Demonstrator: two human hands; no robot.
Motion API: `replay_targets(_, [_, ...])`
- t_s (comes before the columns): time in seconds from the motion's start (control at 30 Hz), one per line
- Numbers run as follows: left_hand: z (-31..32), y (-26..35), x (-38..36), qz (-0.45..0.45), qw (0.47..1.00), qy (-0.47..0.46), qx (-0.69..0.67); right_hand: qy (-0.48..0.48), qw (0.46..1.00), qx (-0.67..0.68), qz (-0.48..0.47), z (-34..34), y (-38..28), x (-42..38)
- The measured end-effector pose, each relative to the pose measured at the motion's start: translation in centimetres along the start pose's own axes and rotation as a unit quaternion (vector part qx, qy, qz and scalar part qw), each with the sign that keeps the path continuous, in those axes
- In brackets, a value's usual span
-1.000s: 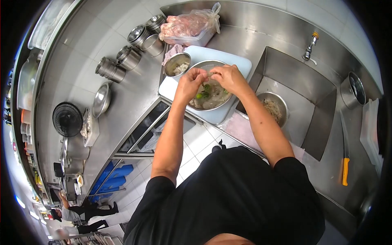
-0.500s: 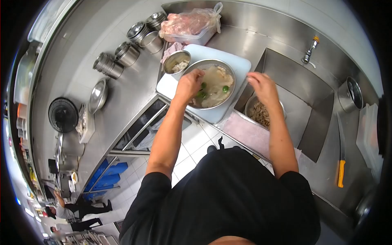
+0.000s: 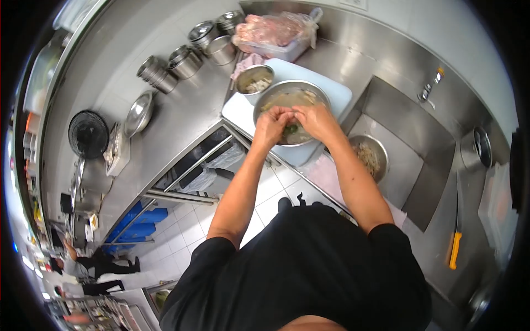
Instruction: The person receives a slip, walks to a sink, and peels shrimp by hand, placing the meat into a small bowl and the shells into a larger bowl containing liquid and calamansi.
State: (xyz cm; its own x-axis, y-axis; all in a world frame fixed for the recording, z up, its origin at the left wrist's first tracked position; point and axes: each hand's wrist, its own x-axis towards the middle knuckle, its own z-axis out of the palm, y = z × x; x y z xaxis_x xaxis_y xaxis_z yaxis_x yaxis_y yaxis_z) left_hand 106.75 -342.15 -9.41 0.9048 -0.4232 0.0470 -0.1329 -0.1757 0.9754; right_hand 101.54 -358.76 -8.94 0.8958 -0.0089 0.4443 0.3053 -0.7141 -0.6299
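Note:
Above a metal bowl (image 3: 302, 83) of cloudy liquid, my left hand (image 3: 269, 128) and my right hand (image 3: 317, 121) meet fingertip to fingertip. Both are closed in a pinch. Whatever sits between the fingers is too small or hidden to name. Pale pieces and a green item (image 3: 291, 130) show in the liquid. The bowl stands on a pale blue cutting board (image 3: 338, 91). Beside it is a smaller metal pot (image 3: 241, 83) with whitish pieces (image 3: 258, 85). Below my right forearm, a steel bowl (image 3: 385, 157) in the sink holds brownish scraps (image 3: 365, 156).
A bag of pink raw meat (image 3: 276, 30) sits in a plastic tub behind the board. A yellow-handled knife (image 3: 455, 251) lies right of the sink (image 3: 425, 198). A pink cloth (image 3: 326, 174) covers the sink's front edge. People (image 3: 99, 265) stand far left.
My right hand has moved left from beside the sink to the bowl, joining my left hand. My left hand has shifted slightly over the liquid. The camera view has turned a little.

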Motion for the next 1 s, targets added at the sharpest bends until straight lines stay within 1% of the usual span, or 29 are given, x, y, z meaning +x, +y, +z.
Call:
replay_targets(0.03, [-0.1,0.9,-0.4,-0.029,1.0,0.01,0.001,-0.01,1.0,0.02,0.006,0.1,-0.3,-0.3])
replay_targets(0.07, [-0.4,0.5,-0.2,-0.011,1.0,0.007,-0.001,-0.018,0.999,0.038,0.011,0.1,-0.5,-0.2])
replay_targets(0.13, [-0.6,1.1,-0.5,-0.007,1.0,-0.006,0.003,-0.016,0.997,0.068,0.026,0.4,-0.4,-0.1])
replay_targets(0.2, [-0.7,1.0,-0.4,-0.028,0.998,-0.028,-0.044,-0.025,0.995,0.081,0.054,0.1,-0.3,-0.2])
replay_targets(0.27, [-0.6,0.6,-0.3,0.001,0.999,-0.034,-0.008,-0.046,0.992,0.079,0.088,-0.3,-0.5,-0.1])
replay_targets(0.3, [-0.6,1.4,-0.2,-0.008,0.999,-0.03,0.014,-0.041,0.994,0.06,0.082,-0.3,-0.5,-0.1])
replay_targets(0.33, [-0.3,1.8,-0.8,-0.024,0.999,-0.024,0.031,-0.043,0.993,0.069,0.085,-0.4,-0.5,-0.7])
replay_targets(0.43, [0.0,4.3,-1.7,-0.066,0.998,-0.017,-0.008,-0.049,0.99,0.1,0.091,-0.9,-0.7,-0.3])
replay_targets(0.5, [-0.1,3.1,-1.5,-0.034,0.999,-0.035,-0.005,-0.066,0.982,0.129,0.117,-1.2,-1.2,-0.5])
replay_targets(0.63, [-0.2,0.9,-1.0,0.014,0.998,-0.048,0.032,-0.089,0.986,0.074,0.123,-0.6,-0.6,-0.1])
replay_targets(0.7, [-0.5,0.7,-0.8,0.028,0.996,-0.065,0.05,-0.101,0.981,0.103,0.133,-0.3,0.2,0.1])
replay_targets(0.73, [-0.6,0.4,-0.3,0.024,0.996,-0.078,-0.025,-0.105,0.978,0.117,0.14,-0.3,0.5,0.2])
replay_targets(0.8, [-0.7,0.3,-0.2,0.013,0.978,-0.107,-0.178,-0.086,0.964,0.212,0.138,-0.5,0.9,0.2])
replay_targets(0.83, [-0.9,0.7,-0.4,-0.004,0.973,-0.11,-0.203,-0.082,0.953,0.256,0.139,-0.8,0.7,0.2])
replay_targets(0.87, [-0.9,1.1,-0.6,-0.013,0.975,-0.082,-0.207,-0.078,0.94,0.301,0.141,-0.8,0.6,0.1])
replay_targets(0.9, [-0.4,1.5,-1.0,-0.024,0.975,-0.053,-0.214,-0.084,0.941,0.303,0.124,-0.7,0.7,0.3])
replay_targets(0.93, [-0.3,1.6,-0.8,-0.031,0.975,-0.023,-0.217,-0.069,0.945,0.294,0.124,-0.6,0.5,0.3])
replay_targets(1.0, [0.8,1.1,-0.8,-0.042,0.966,-0.001,-0.254,-0.043,0.952,0.277,0.126,-0.7,0.0,0.1])
